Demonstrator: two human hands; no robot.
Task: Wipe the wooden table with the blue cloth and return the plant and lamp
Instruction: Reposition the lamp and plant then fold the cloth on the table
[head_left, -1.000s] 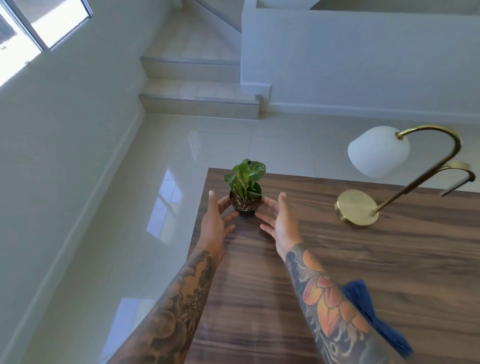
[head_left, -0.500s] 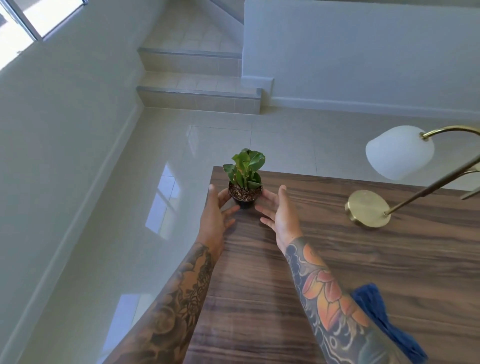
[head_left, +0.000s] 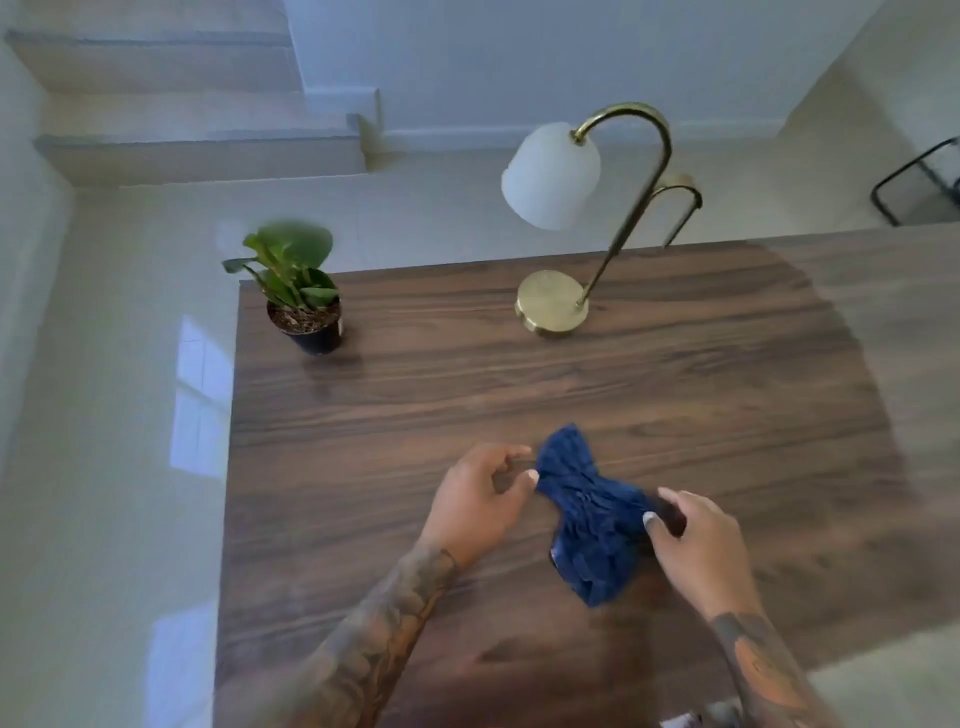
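A crumpled blue cloth (head_left: 589, 514) lies on the wooden table (head_left: 519, 405) near its front. My left hand (head_left: 478, 501) pinches the cloth's upper left edge between thumb and fingers. My right hand (head_left: 698, 545) grips the cloth's right side. A small green plant in a black pot (head_left: 298, 296) stands upright at the table's far left corner. A brass lamp (head_left: 556, 306) with a white shade stands upright at the far edge, right of the plant.
The table's left edge drops to a glossy tiled floor (head_left: 130, 415). Steps (head_left: 182, 150) rise at the back left. A black metal frame (head_left: 914, 182) stands on the floor at the far right.
Both hands have left the plant at the far left corner and moved back to the blue cloth, taking hold of it. The view has swung right and down.
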